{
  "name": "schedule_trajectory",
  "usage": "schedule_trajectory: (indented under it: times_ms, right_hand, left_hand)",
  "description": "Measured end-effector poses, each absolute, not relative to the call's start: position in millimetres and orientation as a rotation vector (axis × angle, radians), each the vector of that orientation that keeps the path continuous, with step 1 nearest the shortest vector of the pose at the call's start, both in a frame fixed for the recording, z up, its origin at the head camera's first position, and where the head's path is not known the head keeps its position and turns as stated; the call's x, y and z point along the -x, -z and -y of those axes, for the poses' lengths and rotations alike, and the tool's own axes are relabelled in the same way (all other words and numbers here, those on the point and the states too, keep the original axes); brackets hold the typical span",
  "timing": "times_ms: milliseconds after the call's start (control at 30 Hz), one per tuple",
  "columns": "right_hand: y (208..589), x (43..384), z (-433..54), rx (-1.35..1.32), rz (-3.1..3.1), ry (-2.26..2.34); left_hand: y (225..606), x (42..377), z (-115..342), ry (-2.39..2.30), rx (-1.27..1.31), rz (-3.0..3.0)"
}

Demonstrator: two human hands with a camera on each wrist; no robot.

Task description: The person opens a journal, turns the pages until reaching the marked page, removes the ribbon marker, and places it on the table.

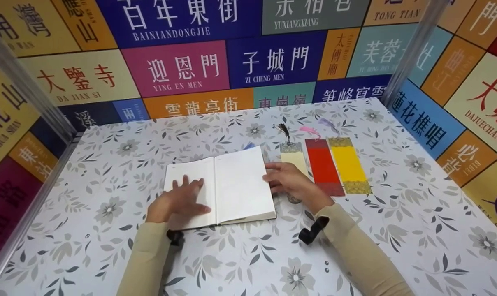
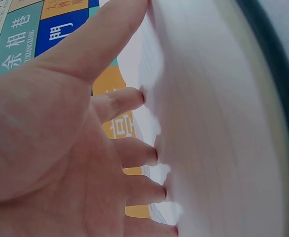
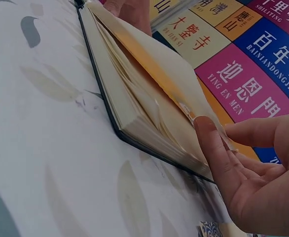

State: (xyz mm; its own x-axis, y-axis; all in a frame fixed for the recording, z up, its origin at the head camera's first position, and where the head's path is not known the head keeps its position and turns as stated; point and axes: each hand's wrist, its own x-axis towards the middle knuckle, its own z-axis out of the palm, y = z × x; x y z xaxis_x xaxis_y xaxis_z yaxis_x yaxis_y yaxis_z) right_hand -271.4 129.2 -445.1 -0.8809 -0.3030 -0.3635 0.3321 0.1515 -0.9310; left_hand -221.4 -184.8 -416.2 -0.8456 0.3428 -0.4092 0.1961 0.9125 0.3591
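Observation:
An open notebook with dark covers lies on the table, its pages blank or faintly lined. My left hand is spread over the left page, fingertips resting on the paper. In the right wrist view, my right hand pinches the outer edge of a lifted right-hand page between thumb and fingers. An orange strip shows beneath that page, above the page block. Past the notebook's top edge pokes a small blue tip. Close to the right hand lies a cream bookmark, partly covered by that hand.
Right of the cream bookmark lie a red bookmark with a pink tassel and a yellow bookmark with a pale purple tassel. A black tassel tops the cream one. Printed panels wall the flowered tabletop.

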Motion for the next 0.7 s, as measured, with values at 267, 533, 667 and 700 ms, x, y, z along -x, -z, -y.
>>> schedule_trajectory:
  times_ms: [267, 533, 667, 700]
  right_hand:
    - [440, 271, -127, -0.021, -1.912, 1.85]
    - [438, 269, -125, -0.063, -1.93, 1.867]
    - [435, 265, -123, -0.071, -1.928, 1.875]
    - [434, 264, -122, -0.066, -1.922, 1.883]
  left_hand:
    - [415, 220, 187, -0.493, -0.349, -2.589]
    - [411, 219, 188, -0.552, -0.299, -2.549]
    - [408, 218, 187, -0.593, -0.269, -2.582]
    - [407, 219, 186, -0.608, -0.27, -2.601]
